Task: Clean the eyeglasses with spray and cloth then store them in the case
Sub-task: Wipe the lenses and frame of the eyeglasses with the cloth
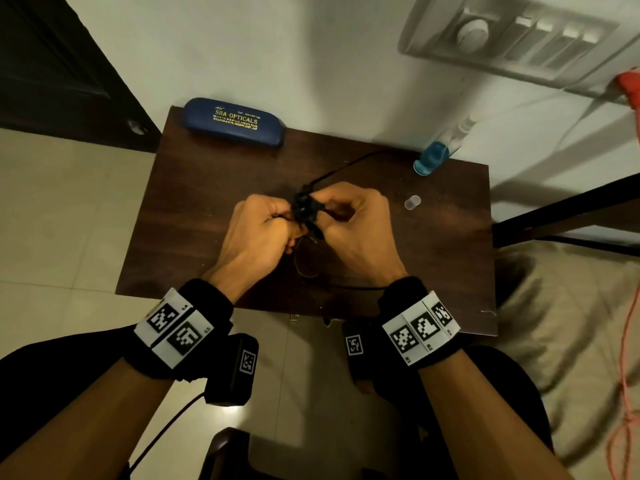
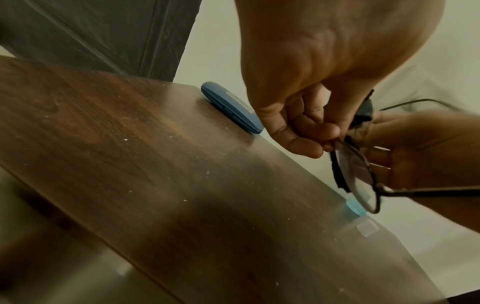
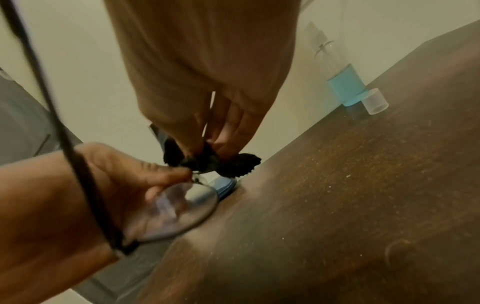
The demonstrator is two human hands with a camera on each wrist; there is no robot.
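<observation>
Above the middle of the wooden table (image 1: 194,209), my left hand (image 1: 282,221) pinches the thin-framed eyeglasses (image 1: 307,259) near the bridge. One clear lens (image 3: 176,209) hangs free below my hands. My right hand (image 1: 329,211) pinches a black cloth (image 1: 306,206) bunched over the other lens, which is hidden. In the right wrist view my right fingertips (image 3: 221,144) press into the cloth (image 3: 233,164). The closed blue case (image 1: 233,121) lies at the table's far left edge. The spray bottle (image 1: 437,155) with blue liquid stands at the far right.
A small clear cap (image 1: 412,201) lies on the table right of my hands. The wall rises just behind the table, with a switch panel (image 1: 509,39) up on it. A dark door (image 1: 52,71) is at the left, and an orange cord (image 1: 623,358) hangs at the right.
</observation>
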